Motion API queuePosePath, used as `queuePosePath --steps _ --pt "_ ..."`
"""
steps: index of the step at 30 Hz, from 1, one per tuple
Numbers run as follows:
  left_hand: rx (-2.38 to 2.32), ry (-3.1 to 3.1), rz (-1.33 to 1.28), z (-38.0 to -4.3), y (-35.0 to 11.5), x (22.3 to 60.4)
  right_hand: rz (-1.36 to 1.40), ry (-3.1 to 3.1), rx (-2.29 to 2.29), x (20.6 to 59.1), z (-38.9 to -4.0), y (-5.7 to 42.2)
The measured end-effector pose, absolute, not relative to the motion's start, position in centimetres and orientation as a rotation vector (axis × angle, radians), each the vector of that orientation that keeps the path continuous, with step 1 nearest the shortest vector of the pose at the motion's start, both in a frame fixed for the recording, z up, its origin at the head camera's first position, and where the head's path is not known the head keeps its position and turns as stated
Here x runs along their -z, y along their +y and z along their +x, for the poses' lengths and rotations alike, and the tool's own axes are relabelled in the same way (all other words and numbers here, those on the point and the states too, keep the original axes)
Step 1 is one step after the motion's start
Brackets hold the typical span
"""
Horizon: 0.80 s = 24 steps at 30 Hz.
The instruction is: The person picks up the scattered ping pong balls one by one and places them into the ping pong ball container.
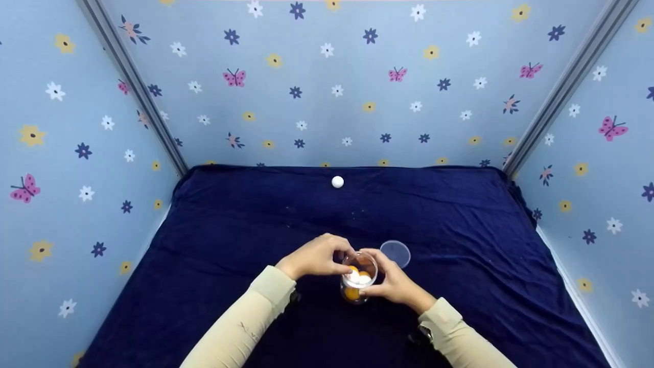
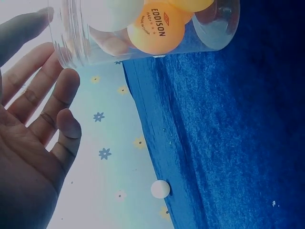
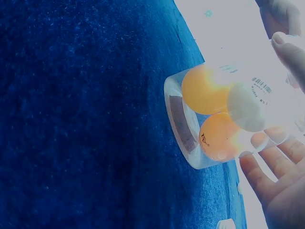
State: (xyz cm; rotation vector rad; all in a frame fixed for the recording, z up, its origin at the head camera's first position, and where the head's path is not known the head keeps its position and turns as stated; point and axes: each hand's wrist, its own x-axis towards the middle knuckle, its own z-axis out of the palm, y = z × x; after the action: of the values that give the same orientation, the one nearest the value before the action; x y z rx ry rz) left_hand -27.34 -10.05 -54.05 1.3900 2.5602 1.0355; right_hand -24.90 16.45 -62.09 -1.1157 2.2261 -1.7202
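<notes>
A clear plastic jar point(image 1: 356, 299) holds several orange and white ping-pong balls; one orange ball point(image 2: 157, 29) reads "EDDISON". My right hand point(image 1: 401, 286) grips the jar, thumb on the near side and fingers on the far side. In the right wrist view the jar tilts, with an orange ball point(image 3: 220, 136) and a white ball point(image 3: 247, 107) showing through its wall. The left hand point(image 1: 319, 256) is at the jar's mouth, its thumb and fingertips by the rim. No ball shows between the left fingers point(image 2: 66, 88), which are spread loosely.
A round clear lid point(image 1: 395, 254) lies on the dark blue cloth point(image 1: 245, 214), just beyond the right hand. One loose white ball point(image 1: 337, 182) sits near the cloth's back edge. Flower-patterned walls point(image 1: 327, 76) enclose the back and both sides.
</notes>
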Motion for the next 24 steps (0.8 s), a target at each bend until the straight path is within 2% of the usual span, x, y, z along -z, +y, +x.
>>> queuePosePath --steps 24 --pt "-1.247 2.596 1.335 -27.55 -10.12 54.61 -1.15 2.188 1.749 62.18 -25.01 16.38"
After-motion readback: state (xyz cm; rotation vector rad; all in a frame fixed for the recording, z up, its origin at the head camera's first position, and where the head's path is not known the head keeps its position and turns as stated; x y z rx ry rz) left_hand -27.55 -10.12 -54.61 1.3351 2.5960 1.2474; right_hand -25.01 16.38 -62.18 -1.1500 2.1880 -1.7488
